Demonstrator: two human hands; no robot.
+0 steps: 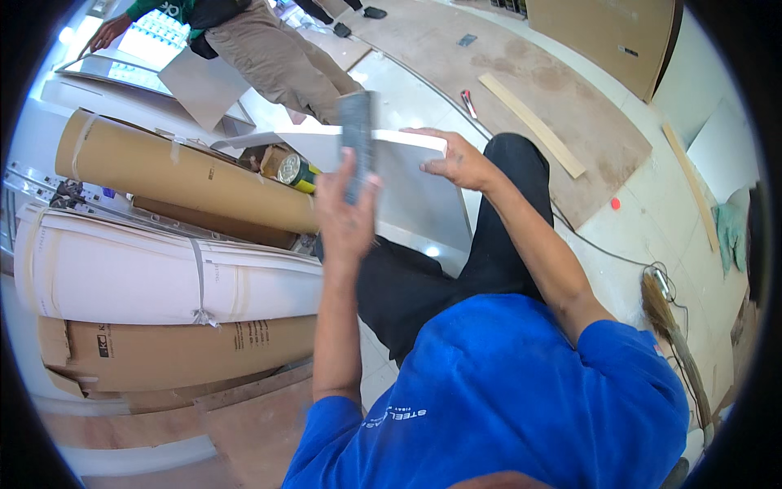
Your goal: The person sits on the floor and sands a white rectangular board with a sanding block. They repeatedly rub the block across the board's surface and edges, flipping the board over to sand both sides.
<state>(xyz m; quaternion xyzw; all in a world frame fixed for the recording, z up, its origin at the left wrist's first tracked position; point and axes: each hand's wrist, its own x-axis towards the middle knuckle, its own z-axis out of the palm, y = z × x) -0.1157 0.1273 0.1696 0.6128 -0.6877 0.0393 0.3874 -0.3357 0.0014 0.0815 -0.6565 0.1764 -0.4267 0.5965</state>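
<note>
My left hand (347, 223) is closed on a dark grey flat bar or block (358, 125), blurred, its kind unclear. The bar stands upright in view across the top edge of a white panel (418, 189); whether it touches that edge cannot be told. To the right, my right hand (455, 160) grips the panel's upper corner, thumb on the near face and fingers over the edge. The panel stands between my knees, in front of my black trousers. A metal-topped can (293, 168) is left of the panel, partly behind it.
A brown roll (183, 168), a tied white bundle (165, 269) and a cardboard box (183, 354) lie at left. Another person (275, 55) stands beyond the panel. A utility knife (468, 104), wooden strip (531, 125), cable (602, 249) and broom (672, 330) lie at right.
</note>
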